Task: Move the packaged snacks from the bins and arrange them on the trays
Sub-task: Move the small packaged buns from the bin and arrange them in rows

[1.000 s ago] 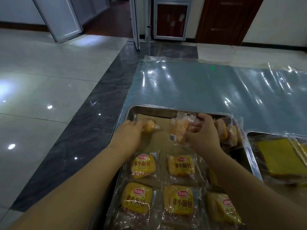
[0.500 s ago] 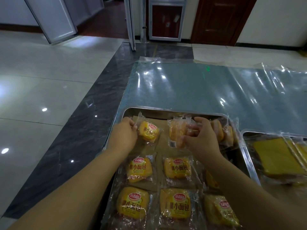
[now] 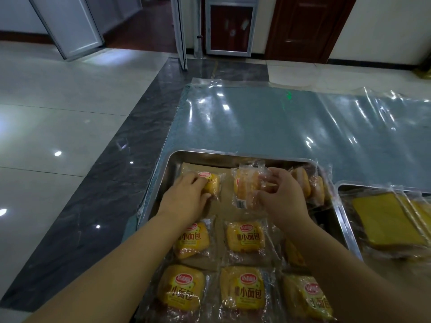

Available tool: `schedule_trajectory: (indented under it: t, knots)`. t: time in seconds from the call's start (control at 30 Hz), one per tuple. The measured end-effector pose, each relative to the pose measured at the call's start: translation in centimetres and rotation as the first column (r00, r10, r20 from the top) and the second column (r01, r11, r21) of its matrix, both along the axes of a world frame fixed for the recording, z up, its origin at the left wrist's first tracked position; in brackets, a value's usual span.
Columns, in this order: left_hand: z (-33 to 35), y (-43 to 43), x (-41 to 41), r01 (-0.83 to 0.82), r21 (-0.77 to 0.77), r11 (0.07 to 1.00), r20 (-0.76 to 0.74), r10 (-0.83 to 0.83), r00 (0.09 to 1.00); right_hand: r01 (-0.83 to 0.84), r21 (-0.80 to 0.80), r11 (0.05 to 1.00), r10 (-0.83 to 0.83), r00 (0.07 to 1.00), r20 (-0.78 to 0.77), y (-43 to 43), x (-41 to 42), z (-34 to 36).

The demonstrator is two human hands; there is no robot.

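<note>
Sheet metal, shiny and turned up into a low rim with rounded corners, is seen as a shallow rectangular tray (image 3: 233, 157) at the lower centre of the frame. It is lined with matte brown paper (image 3: 224, 207) and stands on a desk (image 3: 279, 117) covered by glossy, wrinkled clear film.

Six bun packets are laid flat in two rows of three in the lower part of the tray: crinkled clear wrappers over soft, rounded yellow buns, each printed with a red oval label. The row of three (image 3: 246, 237) nearer the middle is partly hidden by the right forearm; the bottom row (image 3: 245, 290) is cut by the lower frame edge.

The left hand (image 3: 184, 201) is curled over a first packet (image 3: 213, 183) at the tray's upper left corner, with the packet gripped against the paper. The right hand (image 3: 282, 197) is closed in a pinch on the wrapper of a second packet (image 3: 247, 185), which is held tilted just right of the first, a barcode showing at its lower end.

A cluster of packets (image 3: 307, 185) is stood on edge at the tray's upper right; their number cannot be told.

A second metal tray (image 3: 342, 187) is seen at the right edge, with flat, square yellow slices (image 3: 387, 222) in clear wrap.
</note>
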State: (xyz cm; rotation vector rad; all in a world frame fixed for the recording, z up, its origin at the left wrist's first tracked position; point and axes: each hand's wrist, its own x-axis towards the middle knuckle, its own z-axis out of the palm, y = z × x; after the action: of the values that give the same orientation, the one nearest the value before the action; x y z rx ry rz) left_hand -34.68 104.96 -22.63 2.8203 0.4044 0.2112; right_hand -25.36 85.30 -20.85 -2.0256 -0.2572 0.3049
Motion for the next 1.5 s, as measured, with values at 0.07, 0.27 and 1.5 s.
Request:
schedule_trajectory:
  t: [0.07, 0.27, 1.5]
  knots:
    - [-0.1, 0.0, 0.6, -0.033, -0.013, 0.999, 0.007, 0.033, 0.999, -0.008, 0.009, 1.0, 0.008, 1.0, 0.004, 0.0, 0.1, 0.2]
    - [-0.2, -0.1, 1.7, -0.018, -0.05, 0.999, 0.02, 0.019, 1.0, -0.062, 0.027, 0.998, 0.061, 0.998, 0.035, -0.3, 0.2, 0.6]
    - [1.6, -1.6, -9.7, -0.038, -0.246, 0.968, -0.076, 0.02, 0.997, -0.269, -0.4, 0.876, 0.35, 0.926, 0.143, 1.2, -5.3, 0.5]
